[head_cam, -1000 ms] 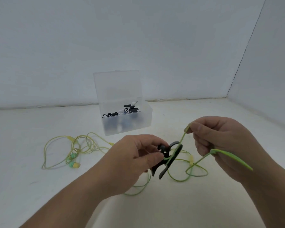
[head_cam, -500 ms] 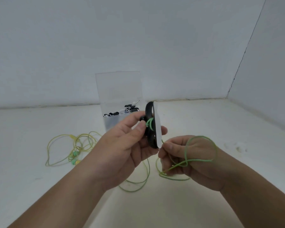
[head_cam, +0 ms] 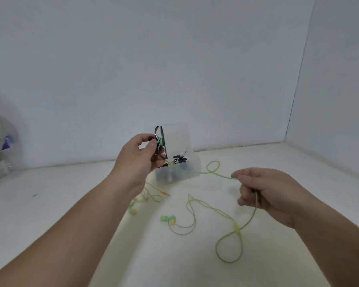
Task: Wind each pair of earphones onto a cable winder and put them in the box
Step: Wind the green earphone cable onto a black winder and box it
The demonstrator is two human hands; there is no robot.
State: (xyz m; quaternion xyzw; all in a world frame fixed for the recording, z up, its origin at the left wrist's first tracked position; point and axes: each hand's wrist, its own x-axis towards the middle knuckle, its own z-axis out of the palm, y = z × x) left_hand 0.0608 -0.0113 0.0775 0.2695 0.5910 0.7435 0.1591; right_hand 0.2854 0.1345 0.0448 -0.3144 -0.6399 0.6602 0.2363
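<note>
The left hand (head_cam: 139, 155) is raised above the desk (head_cam: 71, 195), just in front of the box (head_cam: 192, 172). Its thumb and fingers are curled round a black cable winder (head_cam: 161, 139), which stands roughly upright with its two wings pointing up. A few turns of green cable (head_cam: 212, 168) sit around the winder's middle.

From the winder the cable runs to the right, passes in front of the box, makes one small loop in the air and reaches the right hand (head_cam: 267, 193). That hand is held lower, well apart from the left one. It pinches the cable between thumb and forefinger, and its other fingers are curled round the cable further along. Below the right hand the cable drops to the desk, passes a yellow splitter (head_cam: 236, 227), lies in a wide loop and ends at two earbuds (head_cam: 167, 219), green and yellow, lying side by side near the middle of the desk.

The box is clear plastic with its lid (head_cam: 175, 134) standing open behind the winder. Inside it lie black winders with white cable (head_cam: 179, 159).

A second pair of earphones (head_cam: 148, 195), yellow-green, lies loose on the desk just in front of the box, partly hidden by the left wrist.
</note>
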